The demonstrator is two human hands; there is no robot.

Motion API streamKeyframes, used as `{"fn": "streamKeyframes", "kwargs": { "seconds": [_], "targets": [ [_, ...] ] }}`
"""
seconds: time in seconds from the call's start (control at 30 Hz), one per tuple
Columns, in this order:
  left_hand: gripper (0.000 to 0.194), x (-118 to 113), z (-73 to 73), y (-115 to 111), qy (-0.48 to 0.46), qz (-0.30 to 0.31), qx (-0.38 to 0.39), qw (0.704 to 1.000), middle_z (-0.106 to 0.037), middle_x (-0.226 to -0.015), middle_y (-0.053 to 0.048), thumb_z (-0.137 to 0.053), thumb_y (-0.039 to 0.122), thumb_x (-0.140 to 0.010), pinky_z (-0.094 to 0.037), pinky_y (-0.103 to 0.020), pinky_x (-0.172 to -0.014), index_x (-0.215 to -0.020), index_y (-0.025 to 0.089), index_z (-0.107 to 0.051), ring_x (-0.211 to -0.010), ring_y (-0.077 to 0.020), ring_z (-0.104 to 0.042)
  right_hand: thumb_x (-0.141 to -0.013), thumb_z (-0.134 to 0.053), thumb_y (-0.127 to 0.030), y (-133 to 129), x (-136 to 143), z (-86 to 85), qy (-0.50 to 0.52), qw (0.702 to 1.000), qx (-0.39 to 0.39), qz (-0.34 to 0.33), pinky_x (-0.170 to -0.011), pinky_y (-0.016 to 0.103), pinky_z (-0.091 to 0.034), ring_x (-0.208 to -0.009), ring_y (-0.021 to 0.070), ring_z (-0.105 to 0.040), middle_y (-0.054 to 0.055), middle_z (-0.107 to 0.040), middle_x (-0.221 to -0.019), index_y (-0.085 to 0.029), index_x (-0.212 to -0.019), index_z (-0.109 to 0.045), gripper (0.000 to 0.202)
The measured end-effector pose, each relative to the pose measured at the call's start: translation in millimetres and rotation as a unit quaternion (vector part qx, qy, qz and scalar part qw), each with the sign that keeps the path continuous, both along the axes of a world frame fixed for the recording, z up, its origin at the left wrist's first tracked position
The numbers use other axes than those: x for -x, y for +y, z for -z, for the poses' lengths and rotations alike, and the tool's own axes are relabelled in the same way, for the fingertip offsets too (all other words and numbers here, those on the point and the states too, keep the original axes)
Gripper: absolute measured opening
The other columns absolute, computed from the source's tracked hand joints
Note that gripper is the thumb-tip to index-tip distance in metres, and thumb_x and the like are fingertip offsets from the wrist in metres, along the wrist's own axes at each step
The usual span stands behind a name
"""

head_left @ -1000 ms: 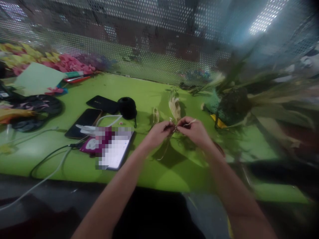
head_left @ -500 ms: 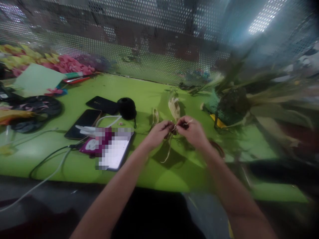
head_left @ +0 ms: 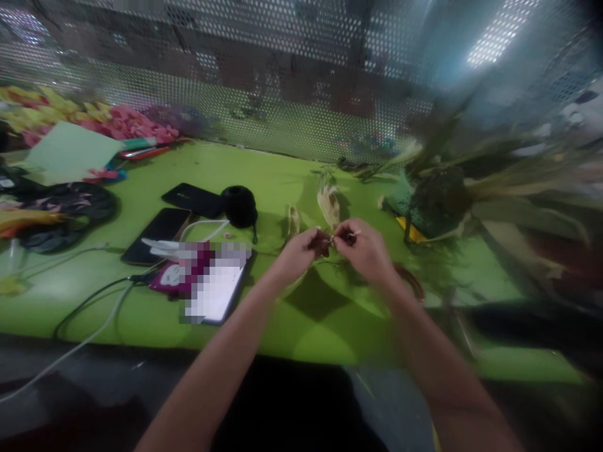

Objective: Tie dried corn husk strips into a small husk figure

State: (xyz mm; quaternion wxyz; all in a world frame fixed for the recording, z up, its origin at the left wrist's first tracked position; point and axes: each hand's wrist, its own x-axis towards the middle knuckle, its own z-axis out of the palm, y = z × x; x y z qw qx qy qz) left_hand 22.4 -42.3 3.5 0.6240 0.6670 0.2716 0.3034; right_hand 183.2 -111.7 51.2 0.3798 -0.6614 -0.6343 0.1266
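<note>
My left hand and my right hand meet over the green table, fingertips nearly touching. Both pinch a thin pale strip of dried husk, mostly hidden by the fingers. Just beyond them lies a bundle of dried corn husk, its lower end close to my fingertips; whether the strip is joined to it I cannot tell. A smaller curled piece of husk rests beside my left hand.
To the left lie a lit phone, a purple packet, two dark phones, a round black case and cables. Paper flowers fill the far left. A dark green bundle with long dry leaves stands right. A perforated metal panel backs the green table.
The loose tail of husk that hung below my fingers has swung left, toward under my left hand, and barely shows. Both hands stay pinched in nearly the same place.
</note>
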Motion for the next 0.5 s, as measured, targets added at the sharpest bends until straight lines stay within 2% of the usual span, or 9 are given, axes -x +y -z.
{"fn": "streamKeyframes", "kwargs": {
  "seconds": [0.07,0.13,0.27,0.33,0.5],
  "targets": [
    [0.007,1.2,-1.0,0.1,0.004,0.001,0.005,1.0,-0.065,-0.086,-0.005,-0.058,0.022,-0.088,-0.045,-0.031,-0.075,-0.087,0.017,-0.062,-0.079,-0.0144,-0.056,-0.082,-0.06,-0.021,0.5,-0.4,-0.7,0.02,1.0,0.005,-0.004,-0.069,0.03,-0.045,-0.076,0.0164,-0.06,0.004,-0.066,-0.085,-0.02,-0.083,-0.062,0.002],
    [0.009,2.0,-1.6,0.7,-0.001,0.004,0.018,1.0,-0.065,-0.085,-0.004,-0.059,0.025,-0.089,-0.044,-0.03,-0.073,-0.088,0.017,-0.063,-0.077,-0.0136,-0.056,-0.082,-0.062,-0.023,2.0,-2.4,-1.1,0.086,0.996,0.022,-0.023,-0.07,0.03,-0.048,-0.077,0.0163,-0.061,0.004,-0.066,-0.085,-0.02,-0.086,-0.062,0.005],
    [0.014,3.1,-1.9,2.6,-0.042,0.002,0.07,0.997,-0.065,-0.085,-0.004,-0.057,0.031,-0.092,-0.041,-0.027,-0.068,-0.094,0.018,-0.063,-0.072,-0.0113,-0.054,-0.081,-0.068,-0.027,4.3,-7.4,-3.4,0.241,0.968,0.028,-0.066,-0.08,0.032,-0.053,-0.086,0.0168,-0.066,0.004,-0.067,-0.095,-0.021,-0.108,-0.057,0.03],
    [0.014,3.6,-2.8,3.1,-0.067,0.0,0.093,0.993,-0.065,-0.085,-0.003,-0.059,0.031,-0.092,-0.041,-0.026,-0.068,-0.095,0.018,-0.063,-0.073,-0.0108,-0.054,-0.085,-0.064,-0.032,3.8,-8.4,-4.9,0.284,0.957,0.009,-0.062,-0.082,0.033,-0.054,-0.083,0.0157,-0.066,0.004,-0.068,-0.096,-0.022,-0.11,-0.055,0.029],
    [0.017,6.0,-7.1,1.7,-0.076,0.011,0.104,0.992,-0.061,-0.081,-0.001,-0.059,0.035,-0.092,-0.037,-0.024,-0.063,-0.092,0.018,-0.062,-0.067,-0.0092,-0.049,-0.089,-0.062,-0.043,1.7,-9.2,-6.4,0.368,0.929,-0.041,-0.025,-0.067,0.028,-0.053,-0.065,0.0119,-0.061,0.003,-0.07,-0.089,-0.022,-0.101,-0.064,0.025]
  ]
}}
